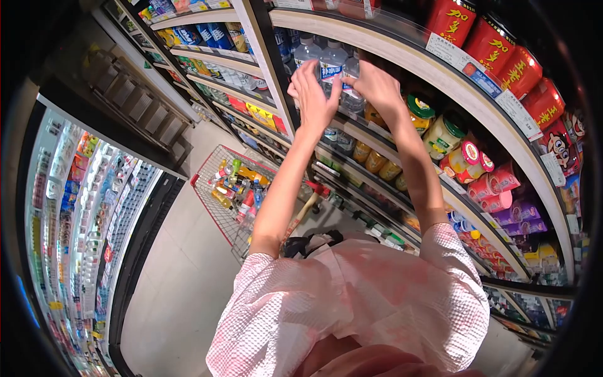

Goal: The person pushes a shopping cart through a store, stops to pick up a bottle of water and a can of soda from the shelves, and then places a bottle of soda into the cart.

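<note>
Both of my arms reach up to a shelf of clear bottles with blue and white labels. My left hand (pixel 314 94) is at the left side of the bottles, its thumb raised and apart from the other fingers. Against the right side of the bottles is my right hand (pixel 375 87), its thumb pointing left and its fingertips partly hidden. Between the two hands stands a clear bottle (pixel 331 68) with a blue label. Whether either hand grips a bottle cannot be made out.
A shopping cart (pixel 217 164) holding several bottles stands on the floor at lower left. Red cans (pixel 483 47) line the upper right shelf, with jars (pixel 445 133) below. A lit display case (pixel 81 220) is at far left.
</note>
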A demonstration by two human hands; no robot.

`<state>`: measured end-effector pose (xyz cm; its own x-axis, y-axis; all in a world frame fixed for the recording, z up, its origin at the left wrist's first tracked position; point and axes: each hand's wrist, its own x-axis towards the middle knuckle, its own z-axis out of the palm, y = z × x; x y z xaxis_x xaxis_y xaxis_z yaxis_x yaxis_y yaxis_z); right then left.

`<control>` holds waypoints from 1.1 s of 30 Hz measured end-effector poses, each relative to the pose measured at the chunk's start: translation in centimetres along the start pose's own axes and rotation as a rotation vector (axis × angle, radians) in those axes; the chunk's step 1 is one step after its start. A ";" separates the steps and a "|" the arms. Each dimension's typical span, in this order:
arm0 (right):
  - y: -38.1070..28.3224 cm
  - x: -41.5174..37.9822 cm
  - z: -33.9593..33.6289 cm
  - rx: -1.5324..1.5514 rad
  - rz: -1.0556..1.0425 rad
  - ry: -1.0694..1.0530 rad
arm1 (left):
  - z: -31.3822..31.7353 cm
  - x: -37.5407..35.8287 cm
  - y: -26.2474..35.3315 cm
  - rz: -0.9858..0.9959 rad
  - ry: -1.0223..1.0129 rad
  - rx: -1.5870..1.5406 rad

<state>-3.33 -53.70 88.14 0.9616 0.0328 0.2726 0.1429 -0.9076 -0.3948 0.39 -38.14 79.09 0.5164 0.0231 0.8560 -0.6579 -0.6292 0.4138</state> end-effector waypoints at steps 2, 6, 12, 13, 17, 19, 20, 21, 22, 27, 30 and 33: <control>0.4 0.4 -0.1 0.023 -0.010 -0.033 | 0.2 1.9 -0.3 0.035 -0.011 0.025; 1.9 0.9 1.1 0.045 -0.082 0.026 | 1.7 4.9 -1.1 0.114 -0.043 0.136; 1.8 0.7 0.8 0.078 -0.026 -0.090 | 3.3 6.7 -2.0 0.105 -0.306 0.290; 1.4 0.3 0.3 0.091 0.000 -0.091 | 3.3 6.9 -1.8 0.132 -0.246 0.265; 1.0 -0.4 -0.5 0.105 -0.009 -0.074 | 3.0 7.1 -2.5 0.224 -0.323 0.333; 2.2 -0.1 1.1 0.129 -0.061 0.050 | 2.7 7.1 -3.2 0.256 -0.369 0.326; 2.3 -0.2 1.2 0.145 -0.076 0.060 | 2.7 6.9 -3.7 0.281 -0.373 0.305; 3.2 0.3 1.7 0.133 -0.104 0.021 | 2.5 6.9 -3.6 0.286 -0.365 0.290; 3.3 0.0 2.1 0.103 -0.186 0.186 | 2.1 6.9 -3.2 0.281 -0.358 0.274; 2.1 -0.8 -0.1 0.132 -0.044 -0.041 | 1.0 6.7 -1.9 0.205 -0.362 0.151; 2.5 -0.6 1.0 0.118 -0.116 0.102 | 0.6 5.8 -2.0 0.108 -0.431 0.116; 2.0 -0.6 0.8 0.104 -0.083 0.075 | -1.5 3.2 -2.2 0.086 -0.290 -0.039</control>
<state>-3.41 -55.21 86.47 0.9259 0.0713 0.3711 0.2485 -0.8547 -0.4558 2.70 -35.53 81.37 0.5892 -0.2556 0.7665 -0.7238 -0.5885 0.3601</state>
